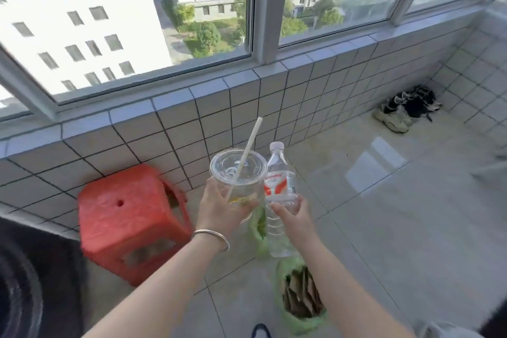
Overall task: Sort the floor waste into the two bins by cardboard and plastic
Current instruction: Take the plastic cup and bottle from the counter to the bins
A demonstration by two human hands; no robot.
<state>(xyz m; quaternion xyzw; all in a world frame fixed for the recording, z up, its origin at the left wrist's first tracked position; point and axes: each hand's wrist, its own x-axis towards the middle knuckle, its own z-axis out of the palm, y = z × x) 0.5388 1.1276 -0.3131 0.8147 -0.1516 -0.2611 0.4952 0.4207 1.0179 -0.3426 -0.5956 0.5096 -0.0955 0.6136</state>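
Two plastic pieces aloft, both above and just beyond the near green-lined bin, the landmark here. Left hand wrapped round the lower wall of a clear lidded cup, fingers curled and clamped on it, thumb side toward the camera. Paper-coloured straw poking up through the lid at a tilt. Right hand gripping a clear water bottle at mid-body, just under its red-and-white label, fingers clamped round it, white cap uppermost. Cup and bottle side by side, touching or very nearly so.

Near bin already stuffed with brown cardboard pieces. A second green-lined bin just past it, partly hidden behind the bottle and hands, probably the plastics one; contents not visible.

Handling, as a judgement: both very light, thin-walled, easily dented. Cup smooth and slick, apparently close to empty, lid liable to pop if squeezed high, so best held low on the wall as now. Bottle looking empty or nearly so, ribbed below the label, giving better purchase there than on the glossy label. Straw loose enough to slip out on tipping.

Left of the near bin, a red plastic stool against the tiled wall. Far beyond the bin to the right, a pair of shoes in the corner.
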